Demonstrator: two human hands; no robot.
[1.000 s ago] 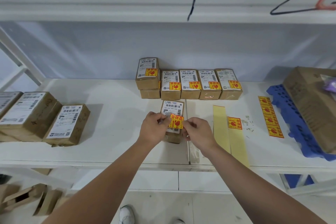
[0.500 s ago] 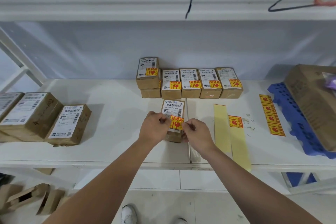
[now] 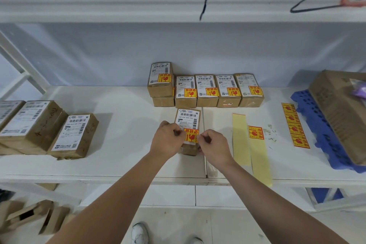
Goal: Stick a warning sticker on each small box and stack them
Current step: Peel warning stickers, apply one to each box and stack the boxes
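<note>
A small brown box [image 3: 188,119] with a white shipping label lies on the white shelf [image 3: 122,144] in front of me. A yellow-and-red warning sticker [image 3: 191,135] lies across the near end of its label. My left hand [image 3: 167,140] pinches the sticker's left edge and my right hand [image 3: 213,145] pinches its right edge. Behind stands a row of stickered boxes [image 3: 217,90]; the leftmost is a stack of two [image 3: 160,84]. A strip of stickers [image 3: 295,125] lies at the right, and one single sticker [image 3: 255,132] sits on yellow backing paper [image 3: 257,154].
Unstickered boxes [image 3: 73,134] and larger parcels [image 3: 29,125] lie at the left. A large cardboard box [image 3: 340,113] rests on a blue plastic tray [image 3: 320,130] at the right. A second strip of yellow backing paper [image 3: 238,138] lies beside the first. An upper shelf runs overhead.
Both hands have stayed at the sticker's edges and the sticker has come down a little lower onto the box's label. The view has shifted slightly.
</note>
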